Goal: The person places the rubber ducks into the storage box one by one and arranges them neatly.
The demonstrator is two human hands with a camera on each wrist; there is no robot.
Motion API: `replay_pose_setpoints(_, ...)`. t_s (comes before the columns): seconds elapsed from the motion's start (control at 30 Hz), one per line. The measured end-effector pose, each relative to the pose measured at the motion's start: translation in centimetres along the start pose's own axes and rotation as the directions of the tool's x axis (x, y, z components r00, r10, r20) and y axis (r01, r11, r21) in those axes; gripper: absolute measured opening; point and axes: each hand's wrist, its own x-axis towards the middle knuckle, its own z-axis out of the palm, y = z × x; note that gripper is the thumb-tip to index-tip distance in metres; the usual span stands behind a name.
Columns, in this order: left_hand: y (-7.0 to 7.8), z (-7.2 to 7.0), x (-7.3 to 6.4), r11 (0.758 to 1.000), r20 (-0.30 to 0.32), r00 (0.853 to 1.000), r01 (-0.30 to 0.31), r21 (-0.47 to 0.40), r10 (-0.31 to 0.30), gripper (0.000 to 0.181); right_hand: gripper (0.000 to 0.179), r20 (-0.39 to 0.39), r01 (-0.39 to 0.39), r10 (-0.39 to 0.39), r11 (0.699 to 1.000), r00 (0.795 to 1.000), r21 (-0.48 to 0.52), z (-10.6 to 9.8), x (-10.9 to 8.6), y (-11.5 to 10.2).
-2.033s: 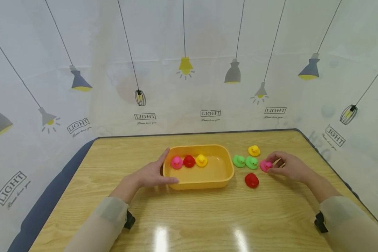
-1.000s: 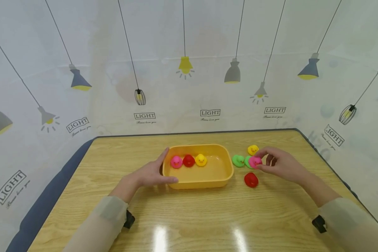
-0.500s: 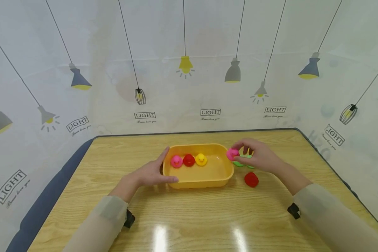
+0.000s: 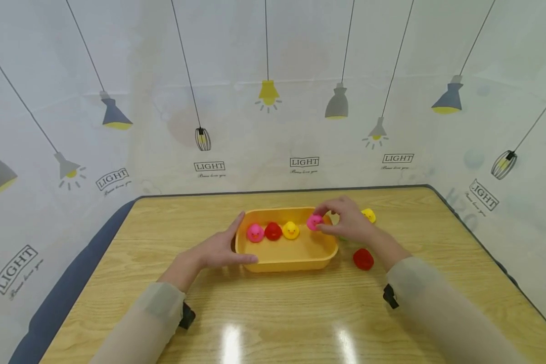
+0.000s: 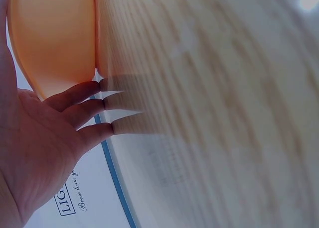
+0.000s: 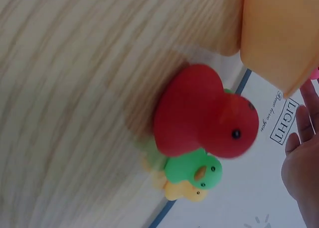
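Observation:
In the head view my right hand (image 4: 348, 220) pinches a pink rubber duck (image 4: 314, 222) between thumb and fingers, over the right end of a yellow-orange plastic bin (image 4: 286, 266). A sliver of that duck (image 6: 315, 73) shows at the edge of the right wrist view. Spread around the bin's left end, my left hand (image 4: 216, 250) has its thumb along the near rim. The left wrist view shows its other fingers (image 5: 82, 111) extended beside the bin wall (image 5: 55, 39). Inside the bin sit another pink duck (image 4: 255, 233), a red duck (image 4: 273, 231) and a yellow duck (image 4: 291, 230).
Right of the bin, a second red duck (image 4: 363, 259) lies on the wooden table (image 4: 273, 303). A second yellow duck (image 4: 368, 215) is behind the right hand. Green duck (image 6: 184, 168) shows behind the red one in the right wrist view; the right hand mostly covers that spot in the head view.
My right hand has picked up the pink duck from the table's right side and carried it left, past the green ducks, to above the bin. The left hand stays at the bin's left end.

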Motion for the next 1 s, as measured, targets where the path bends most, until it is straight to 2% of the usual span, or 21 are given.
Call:
replay_pose_setpoints(0.1, -0.1, 0.1, 0.0, 1.0, 0.001, 1.0, -0.001, -0.004, 0.001, 0.134, 0.029, 0.013, -0.028, 0.029, 0.999, 1.0, -0.022, 0.7, 0.5, 0.1)
replay_pose_setpoints(0.37, -0.1, 0.1, 0.0, 1.0, -0.003, 1.0, -0.007, -0.004, 0.007, 0.134, 0.028, 0.03, -0.03, 0.032, 0.996, 0.999, -0.08, 1.8, 1.2, 0.2)
replay_pose_setpoints(1.0, 0.2, 0.1, 0.0, 1.0, -0.004, 1.0, -0.001, 0.007, 0.001, 0.134, 0.032, 0.077, -0.139, 0.155, 0.973, 0.985, -0.185, 1.9, 1.2, -0.8)
